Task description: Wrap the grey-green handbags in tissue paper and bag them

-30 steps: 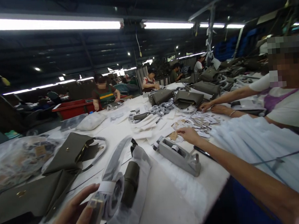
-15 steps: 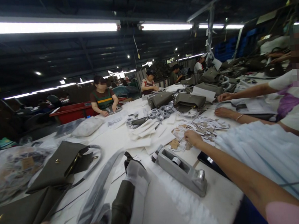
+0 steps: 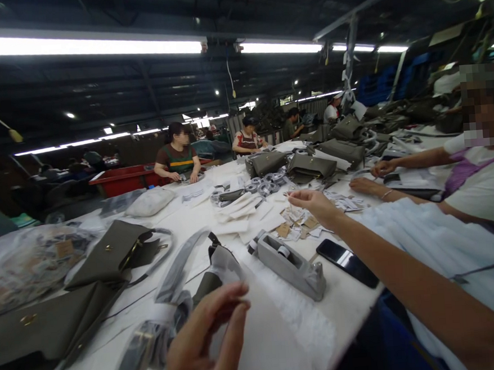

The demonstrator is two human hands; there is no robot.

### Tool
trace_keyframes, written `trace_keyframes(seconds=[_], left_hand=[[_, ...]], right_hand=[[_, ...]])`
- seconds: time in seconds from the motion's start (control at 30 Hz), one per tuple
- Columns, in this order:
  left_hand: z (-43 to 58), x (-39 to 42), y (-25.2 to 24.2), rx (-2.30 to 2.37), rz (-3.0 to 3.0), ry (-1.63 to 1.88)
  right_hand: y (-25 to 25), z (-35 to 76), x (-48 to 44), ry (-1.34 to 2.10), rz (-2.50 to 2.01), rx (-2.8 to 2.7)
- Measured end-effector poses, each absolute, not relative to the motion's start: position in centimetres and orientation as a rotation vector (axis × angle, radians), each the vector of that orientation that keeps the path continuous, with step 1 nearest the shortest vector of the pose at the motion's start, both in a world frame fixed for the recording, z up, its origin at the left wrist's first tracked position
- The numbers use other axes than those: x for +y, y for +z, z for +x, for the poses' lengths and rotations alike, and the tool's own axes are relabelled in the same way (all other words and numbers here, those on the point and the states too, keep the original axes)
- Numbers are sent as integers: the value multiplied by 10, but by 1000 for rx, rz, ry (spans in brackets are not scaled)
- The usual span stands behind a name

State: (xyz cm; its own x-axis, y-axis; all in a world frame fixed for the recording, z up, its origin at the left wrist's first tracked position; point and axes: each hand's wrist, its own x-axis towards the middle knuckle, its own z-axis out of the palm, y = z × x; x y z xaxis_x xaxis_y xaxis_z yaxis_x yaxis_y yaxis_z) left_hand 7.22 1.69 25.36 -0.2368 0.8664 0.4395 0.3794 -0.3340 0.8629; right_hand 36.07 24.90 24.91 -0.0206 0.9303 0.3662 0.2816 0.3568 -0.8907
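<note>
My left hand (image 3: 207,340) is low in the centre, thumb and fingers pinched together against a paper- and plastic-wrapped olive strap (image 3: 213,269) lying on the white table (image 3: 279,340). My right arm reaches in from the lower right. My right hand (image 3: 316,202) hovers just above a scattered pile of small paper tags (image 3: 300,226), its fingers pinched on a small tag with a thin thread. A grey tape dispenser (image 3: 290,263) stands between the two hands, and a black phone (image 3: 348,262) lies under my right forearm.
Olive handbags (image 3: 112,253) and a clear bag of tags (image 3: 28,268) lie at the left. Tape rolls (image 3: 268,183), white paper pieces (image 3: 244,208) and more bags (image 3: 313,166) sit further back. A co-worker's hands (image 3: 369,176) work at the right beside pale blue sheets (image 3: 437,239). Other people sit at the far end.
My right hand has lifted off the tag pile and moved back-left, uncovering the phone. My left hand, nearly out of frame half a second ago, has risen into the centre by the wrapped strap.
</note>
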Motion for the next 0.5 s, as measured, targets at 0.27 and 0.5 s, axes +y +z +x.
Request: trace_keyframes(seconds=[0.27,0.5], left_hand=[[105,74,234,1265,1692,1426],[88,44,216,1243,1573,1360]], right_hand=[[265,279,133,1246,-771,-1551],[236,240,86,1376,-651,-1508]])
